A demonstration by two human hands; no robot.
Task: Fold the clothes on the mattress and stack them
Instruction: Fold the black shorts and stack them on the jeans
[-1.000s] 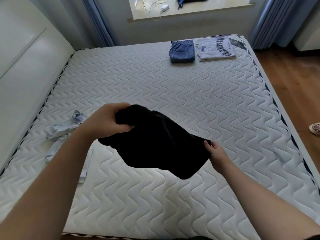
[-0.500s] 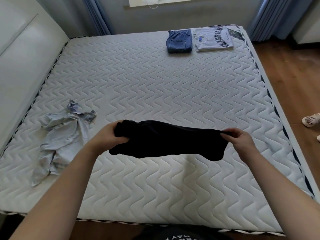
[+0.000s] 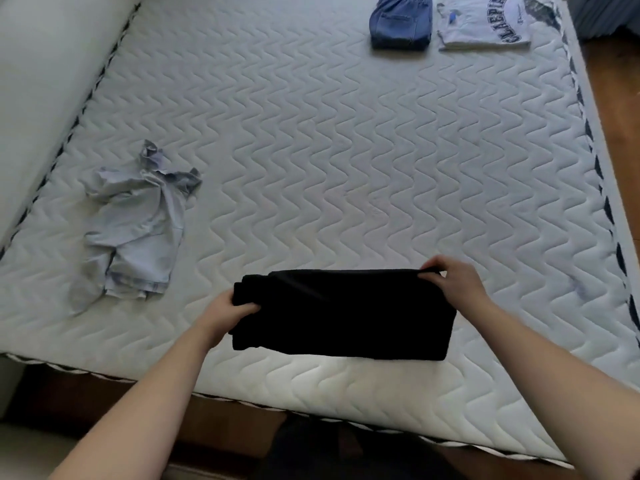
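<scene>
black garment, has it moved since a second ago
Yes. The black garment has come down from mid-air toward the mattress's near edge, gripped by left hand and right hand.

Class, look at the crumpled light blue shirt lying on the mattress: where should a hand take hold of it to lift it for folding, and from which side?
Pinch the light blue shirt at its bunched far end near the collar, reaching from above; the raised wrinkles there give something to pinch.

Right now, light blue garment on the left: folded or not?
Not folded. The blue garment lies crumpled and spread on the mattress, edges bunched and uneven, untouched by either hand.
</scene>
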